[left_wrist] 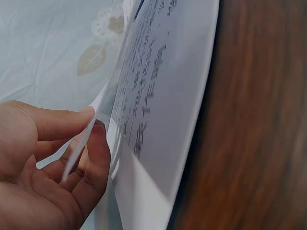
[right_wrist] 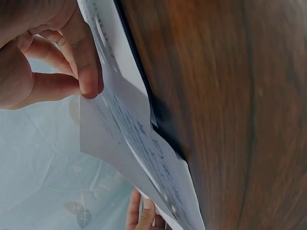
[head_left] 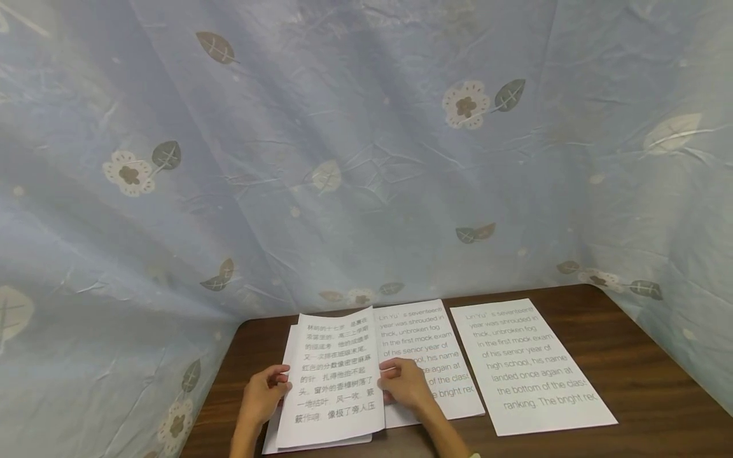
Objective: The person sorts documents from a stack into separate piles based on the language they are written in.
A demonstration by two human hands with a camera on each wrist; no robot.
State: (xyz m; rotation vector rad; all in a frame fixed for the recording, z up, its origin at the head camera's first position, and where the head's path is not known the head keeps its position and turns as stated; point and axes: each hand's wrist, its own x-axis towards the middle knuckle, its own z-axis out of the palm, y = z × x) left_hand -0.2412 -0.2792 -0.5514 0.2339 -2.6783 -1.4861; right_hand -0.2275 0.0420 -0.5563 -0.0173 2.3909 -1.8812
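Lying beneath the held sheet point(head_left: 335, 381), a page point(left_wrist: 177, 81) shows print point(left_wrist: 148, 91) (wrist views only).

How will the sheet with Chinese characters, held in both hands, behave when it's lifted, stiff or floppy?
The Chinese-character sheet will probably flop, since its top edge bows. It's likely light for its size, because it looks thin between the left fingers.

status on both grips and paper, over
Left grip and right grip pinching opposite side edges of white rectangular Chinese-printed paper sheet. Held over another white sheet. No obstruction visible.
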